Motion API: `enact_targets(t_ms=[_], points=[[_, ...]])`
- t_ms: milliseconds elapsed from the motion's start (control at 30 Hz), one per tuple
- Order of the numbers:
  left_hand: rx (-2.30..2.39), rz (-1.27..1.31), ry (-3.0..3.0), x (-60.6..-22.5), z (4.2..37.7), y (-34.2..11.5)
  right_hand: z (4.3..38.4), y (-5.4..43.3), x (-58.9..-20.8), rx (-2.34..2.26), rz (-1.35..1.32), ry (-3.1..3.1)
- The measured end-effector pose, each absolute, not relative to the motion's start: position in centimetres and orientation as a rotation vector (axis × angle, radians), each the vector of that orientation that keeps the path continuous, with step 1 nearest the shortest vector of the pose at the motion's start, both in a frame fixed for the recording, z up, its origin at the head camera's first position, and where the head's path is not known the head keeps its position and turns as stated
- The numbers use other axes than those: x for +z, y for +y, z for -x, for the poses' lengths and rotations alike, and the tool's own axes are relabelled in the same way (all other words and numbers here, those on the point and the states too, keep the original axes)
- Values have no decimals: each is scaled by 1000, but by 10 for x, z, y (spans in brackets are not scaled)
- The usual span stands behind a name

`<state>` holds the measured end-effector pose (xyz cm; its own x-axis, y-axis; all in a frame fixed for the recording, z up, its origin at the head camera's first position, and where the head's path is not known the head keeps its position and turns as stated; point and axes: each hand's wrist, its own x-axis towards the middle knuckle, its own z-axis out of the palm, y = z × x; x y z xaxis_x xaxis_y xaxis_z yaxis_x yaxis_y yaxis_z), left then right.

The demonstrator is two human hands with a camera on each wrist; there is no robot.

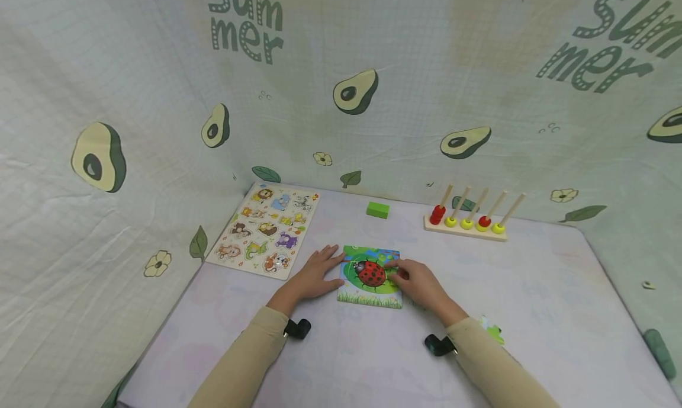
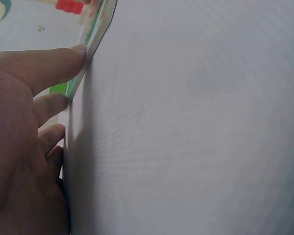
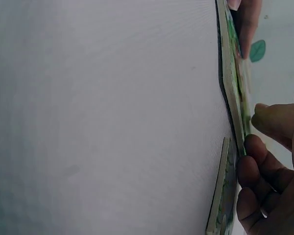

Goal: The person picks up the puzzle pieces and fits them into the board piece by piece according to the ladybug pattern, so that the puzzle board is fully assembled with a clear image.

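Observation:
A ladybug jigsaw puzzle (image 1: 367,286) lies flat on the table, its red spotted beetle on a green ground. My left hand (image 1: 318,273) touches its left edge with spread fingers; in the left wrist view the thumb (image 2: 54,66) rests against the board's side. Over the right part of the puzzle, my right hand (image 1: 420,282) has its thumb and index finger bent down on the picture. I cannot tell whether they pinch a piece. Beside the right hand's curled fingers, a loose flat piece (image 3: 219,191) shows in the right wrist view.
Past the right sleeve lies another puzzle piece (image 1: 494,332), partly covered. An animal peg board (image 1: 250,221) is at the left. Behind the puzzle are a green block (image 1: 378,210) and a stacking rack (image 1: 463,231) with upright pegs and red and yellow beads. Printed cloth hangs behind the table.

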<state>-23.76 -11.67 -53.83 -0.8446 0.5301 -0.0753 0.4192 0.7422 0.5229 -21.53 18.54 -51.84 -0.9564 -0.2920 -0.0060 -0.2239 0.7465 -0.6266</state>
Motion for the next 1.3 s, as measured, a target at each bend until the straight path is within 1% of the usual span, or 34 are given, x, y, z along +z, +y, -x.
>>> enact_targets(t_ms=[200, 433, 667, 933, 1167, 1300], points=[[741, -751, 2724, -537, 237, -116, 213, 188, -520, -904, 518, 2865], [736, -737, 2727, -538, 237, -116, 209, 188, -516, -688, 693, 2921], [745, -742, 2719, -538, 238, -117, 210, 184, -512, -633, 681, 2945], [762, -751, 2716, -536, 237, -118, 211, 184, -514, -663, 691, 2966], [757, -753, 2714, -536, 237, -117, 209, 189, -512, -662, 759, 2932], [753, -755, 2718, -535, 236, -117, 208, 193, -510, -725, 726, 2888]])
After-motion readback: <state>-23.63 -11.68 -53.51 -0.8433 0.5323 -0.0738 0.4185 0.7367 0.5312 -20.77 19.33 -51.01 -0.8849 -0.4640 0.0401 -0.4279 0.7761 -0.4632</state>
